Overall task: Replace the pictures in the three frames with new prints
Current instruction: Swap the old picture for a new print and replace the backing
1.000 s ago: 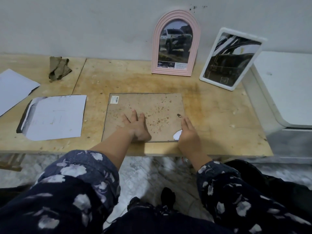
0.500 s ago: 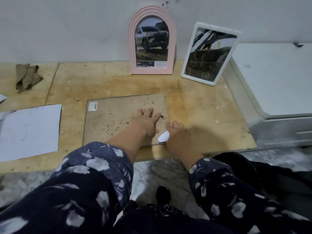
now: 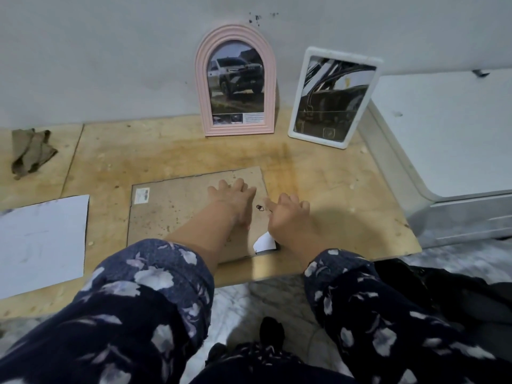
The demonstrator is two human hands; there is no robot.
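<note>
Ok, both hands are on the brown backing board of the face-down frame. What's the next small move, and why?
Probably press the torn near-right corner flat with the right hand. There a white print corner shows through the brown backing board, so check the print sits fully inside. The left hand lies flat on the board, steadying it, beside the small metal hanger.

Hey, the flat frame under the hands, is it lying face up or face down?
Face down. The flat frame shows its brown backing board, with a barcode sticker and a small hanging ring on it; no picture is visible.

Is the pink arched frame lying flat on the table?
No, the pink arched frame stands upright against the wall, at the back of the table.
</note>
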